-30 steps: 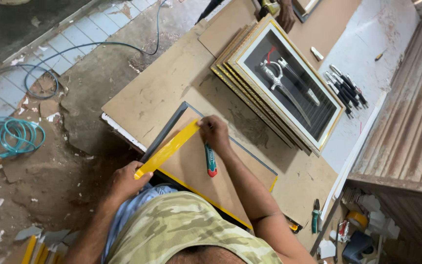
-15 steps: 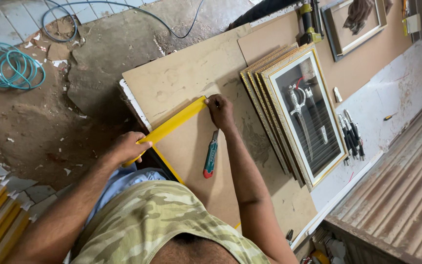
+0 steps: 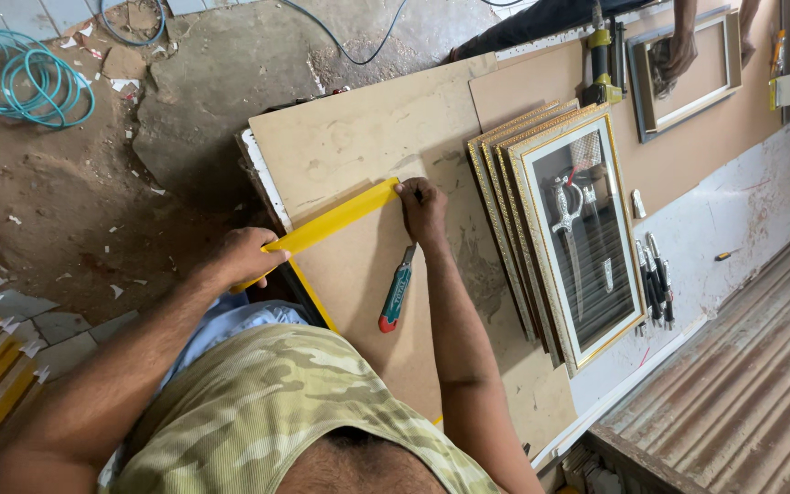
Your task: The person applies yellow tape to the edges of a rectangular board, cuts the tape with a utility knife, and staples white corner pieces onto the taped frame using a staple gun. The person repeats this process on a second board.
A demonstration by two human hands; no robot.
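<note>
Left hand (image 3: 247, 259): I see it clamped on the lower end of the yellow ruler (image 3: 336, 220), centre frame.
Right hand (image 3: 424, 209): fingers together, pressing the ruler's upper end onto the board (image 3: 358, 274).
Knife (image 3: 395, 297): green, lying on the board just below my right hand.

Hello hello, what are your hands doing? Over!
Left hand pressing yellow ruler flat on brown board. Right hand at ruler's far end. Green utility knife lying beside.

A small pale-yellow rectangular tag (image 3: 786, 90) hangs at the upper right, beside the corrugated wall.
</note>
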